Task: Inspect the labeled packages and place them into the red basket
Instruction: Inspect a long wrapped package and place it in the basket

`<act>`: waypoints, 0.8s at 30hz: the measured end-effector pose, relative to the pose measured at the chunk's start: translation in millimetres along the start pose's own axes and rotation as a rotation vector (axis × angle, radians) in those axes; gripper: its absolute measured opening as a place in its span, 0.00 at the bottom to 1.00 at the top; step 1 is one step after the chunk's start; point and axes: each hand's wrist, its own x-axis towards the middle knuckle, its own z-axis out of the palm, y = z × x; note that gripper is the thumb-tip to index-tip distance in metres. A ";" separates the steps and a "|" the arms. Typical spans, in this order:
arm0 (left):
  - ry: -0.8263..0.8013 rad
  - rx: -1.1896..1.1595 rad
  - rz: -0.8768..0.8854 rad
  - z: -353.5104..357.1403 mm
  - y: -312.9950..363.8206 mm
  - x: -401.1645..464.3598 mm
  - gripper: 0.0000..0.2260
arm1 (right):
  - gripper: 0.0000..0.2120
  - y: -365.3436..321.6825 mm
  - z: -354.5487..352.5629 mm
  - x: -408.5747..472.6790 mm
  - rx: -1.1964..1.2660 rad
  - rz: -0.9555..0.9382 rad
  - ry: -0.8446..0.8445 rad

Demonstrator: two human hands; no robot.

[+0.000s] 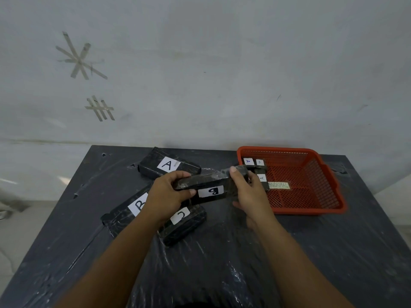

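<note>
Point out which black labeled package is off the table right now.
The package labeled B, gripped at its ends by the left hand and right hand. The A, other B and C packages lie flat on the table.

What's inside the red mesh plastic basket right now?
The red mesh plastic basket holds small black packages with white A labels at its left end, plus a pale "ABNORMAL" tag. The right hand covers part of them, so the count is unclear.

A black wrapped package labelled B is held above the table, tilted, its label facing the camera. Packages A, B and C lie at its 11, 8 and 6 o'clock. The red basket, at 3 o'clock, holds small A-labelled packages.
</note>
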 end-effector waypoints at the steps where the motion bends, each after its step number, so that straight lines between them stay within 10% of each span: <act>1: -0.006 -0.008 0.008 -0.2 0.3 0.0 0.18 | 0.27 1.0 -0.1 1.3 0.008 0.018 0.002; 9: 0.038 -0.132 -0.074 3.5 -1.8 -1.9 0.20 | 0.05 3.2 0.0 0.0 0.129 -0.074 0.039; 15: 0.045 -0.311 -0.212 7.2 3.8 -3.2 0.10 | 0.28 0.7 1.4 -0.1 0.079 -0.109 0.002; 24: 0.061 -0.327 -0.130 0.0 1.6 -2.6 0.11 | 0.25 2.2 -1.9 2.9 0.081 -0.116 -0.028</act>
